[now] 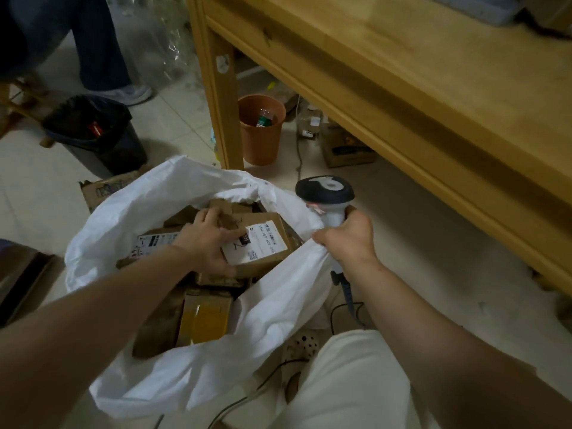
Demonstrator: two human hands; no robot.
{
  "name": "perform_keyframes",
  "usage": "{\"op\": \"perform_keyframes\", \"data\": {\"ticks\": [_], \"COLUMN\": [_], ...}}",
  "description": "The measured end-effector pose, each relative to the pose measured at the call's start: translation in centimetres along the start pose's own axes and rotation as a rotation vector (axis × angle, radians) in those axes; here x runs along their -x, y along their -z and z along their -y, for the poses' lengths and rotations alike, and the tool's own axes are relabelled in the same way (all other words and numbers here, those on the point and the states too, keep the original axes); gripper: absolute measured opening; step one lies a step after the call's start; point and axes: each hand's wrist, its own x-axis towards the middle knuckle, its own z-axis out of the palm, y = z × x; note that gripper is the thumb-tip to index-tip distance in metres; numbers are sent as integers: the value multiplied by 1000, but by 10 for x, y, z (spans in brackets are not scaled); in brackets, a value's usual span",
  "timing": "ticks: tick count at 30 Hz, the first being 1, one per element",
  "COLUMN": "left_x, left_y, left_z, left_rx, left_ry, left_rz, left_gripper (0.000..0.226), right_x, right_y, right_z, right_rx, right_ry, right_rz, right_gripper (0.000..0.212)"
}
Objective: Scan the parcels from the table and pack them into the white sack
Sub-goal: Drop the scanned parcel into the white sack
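The labelled parcel (263, 243) lies on top of other boxes inside the white sack (198, 363), which stands open on the floor. My left hand (202, 239) grips the parcel's near corner, fingers curled over it. My right hand (349, 238) holds the scanner (325, 190) by its handle and pinches the sack's rim. The wooden desk (402, 72) stands beyond, with an orange bin (261, 140) beside its leg.

Left hand (206, 244) grips a labelled parcel (266, 243) inside the white sack (216, 366), on top of other cardboard boxes (204, 317). Right hand (348, 239) holds the scanner (325, 191) by its handle and pinches the sack rim with it. Wooden desk (433, 88) upper right, with an orange bin (261, 144) beside its leg. Black bin (99, 134) on the floor at left.
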Motion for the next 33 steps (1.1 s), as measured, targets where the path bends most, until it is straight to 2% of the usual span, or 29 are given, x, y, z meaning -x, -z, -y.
{"op": "perform_keyframes", "data": {"ticks": [6,12,14,17,18,22,24,26,29,31,33], "left_x": [-31,-61,-63,-50,-43,-29,-33,-41,-54,-60,-61], "left_y": [41,34,22,1,-7,-25,-29,-32,-20,-8,-4], "left_z": [-22,-70,-77,-66,-60,-50,-55,-55,-46,-45,-54], "left_rx": [-141,-38,131,559,627,594,459,247,55,-34,-93], "left_ry": [63,145,150,138,99,-70,-125,-157,16,57,-32], "left_rz": [25,-74,-120,-274,-318,-369,-372,-248,-45,-101,-244], "left_gripper": [91,104,101,90,84,65,74,94,104,95,82], "right_x": [8,13,10,2,0,-3,-4,-5,-3,-1,1], "right_y": [-5,8,12,19,20,16,14,16,22,22,21], "right_z": [9,-1,-3,-6,-7,-8,-7,-8,-12,-13,-12], "right_rx": [-91,-179,-186,-233,-248,-259,-249,-240,-244,-244,-244], "right_ry": [79,109,99,71,60,53,63,58,30,13,7], "right_rz": [24,32,21,-40,-54,-44,-45,-61,-89,-87,-80], "right_gripper": [38,43,42,44,45,47,46,45,41,41,43]}}
